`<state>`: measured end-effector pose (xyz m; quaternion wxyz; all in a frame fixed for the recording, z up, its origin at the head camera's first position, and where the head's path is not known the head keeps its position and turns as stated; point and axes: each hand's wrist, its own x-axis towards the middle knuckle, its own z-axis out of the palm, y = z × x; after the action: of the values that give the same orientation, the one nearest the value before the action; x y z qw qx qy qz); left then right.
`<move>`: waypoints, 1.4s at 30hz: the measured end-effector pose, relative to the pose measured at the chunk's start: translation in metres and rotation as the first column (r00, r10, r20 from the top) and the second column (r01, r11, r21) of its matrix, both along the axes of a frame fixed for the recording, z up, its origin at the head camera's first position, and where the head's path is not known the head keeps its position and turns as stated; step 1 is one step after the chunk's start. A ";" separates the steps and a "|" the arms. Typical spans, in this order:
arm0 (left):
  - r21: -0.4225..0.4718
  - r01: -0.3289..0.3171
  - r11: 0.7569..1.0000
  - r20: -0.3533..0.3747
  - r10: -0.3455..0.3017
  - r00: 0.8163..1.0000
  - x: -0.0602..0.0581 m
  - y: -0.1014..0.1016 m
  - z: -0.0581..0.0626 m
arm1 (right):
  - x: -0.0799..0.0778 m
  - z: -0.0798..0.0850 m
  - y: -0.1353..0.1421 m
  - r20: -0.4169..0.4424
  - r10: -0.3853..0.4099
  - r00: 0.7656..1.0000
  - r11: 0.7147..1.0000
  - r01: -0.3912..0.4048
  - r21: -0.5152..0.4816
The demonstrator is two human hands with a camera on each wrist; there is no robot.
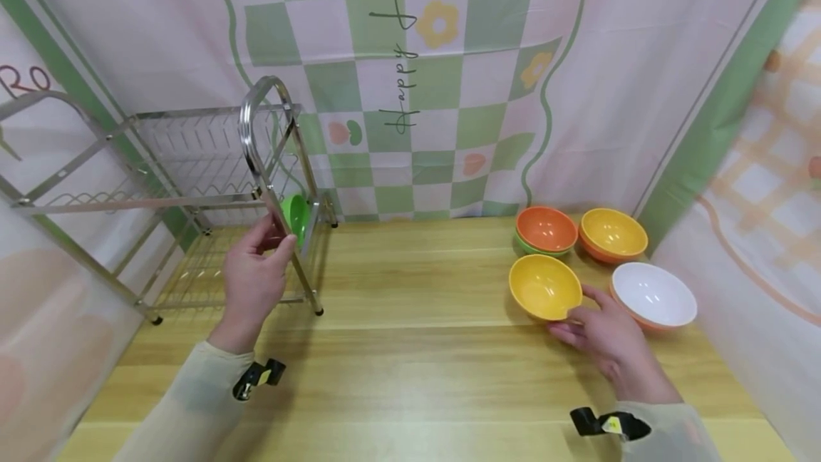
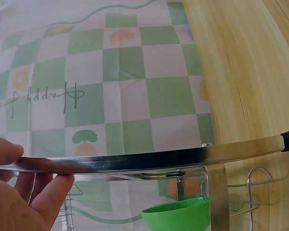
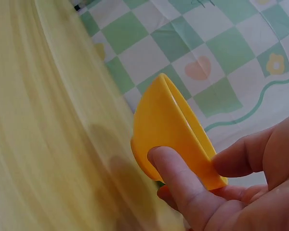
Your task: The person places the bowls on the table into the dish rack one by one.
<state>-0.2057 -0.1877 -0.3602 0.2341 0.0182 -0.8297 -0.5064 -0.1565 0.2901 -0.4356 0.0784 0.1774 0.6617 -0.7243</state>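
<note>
My right hand [image 1: 612, 341] pinches a yellow bowl [image 1: 544, 285] by its near right rim, thumb at the edge and fingers beneath. In the right wrist view that bowl [image 3: 166, 134] is raised over the table, its shadow falling on the wood. On the left, my left hand [image 1: 256, 280] grips the front upright of a metal dish rack [image 1: 259, 194], with thumb and fingers on either side of the bar in the left wrist view. A green bowl [image 1: 296, 218] stands tilted in the lower tier, just behind that upright.
Right of the held bowl sit stacks of bowls: an orange one [image 1: 547, 227] over green, a yellow one [image 1: 613, 232] over orange, and a white one [image 1: 654, 294] over orange. A checkered curtain [image 1: 410, 91] hangs behind the wooden table [image 1: 410, 376].
</note>
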 end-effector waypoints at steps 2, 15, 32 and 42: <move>0.002 0.000 1.000 0.002 0.000 1.000 0.001 0.000 0.000 | -0.001 0.003 -0.002 -0.003 0.005 1.000 1.000 -0.005 0.012; 0.137 0.115 0.984 0.005 -0.117 0.993 0.017 0.005 -0.001 | -0.006 0.018 -0.017 -0.053 0.037 0.998 0.999 -0.036 0.024; 0.223 0.306 0.926 -0.141 -0.280 0.950 0.048 0.042 0.002 | -0.009 0.035 -0.031 -0.047 0.062 0.997 0.998 -0.061 0.024; 0.213 0.354 0.911 0.130 -0.385 0.914 0.033 0.059 -0.016 | -0.012 0.044 -0.043 -0.102 0.118 0.988 0.993 -0.115 0.037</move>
<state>-0.1726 -0.1290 -0.3766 0.0599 -0.0752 -0.7843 -0.6129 -0.1690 0.2467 -0.3920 0.0833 0.1015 0.6854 -0.7163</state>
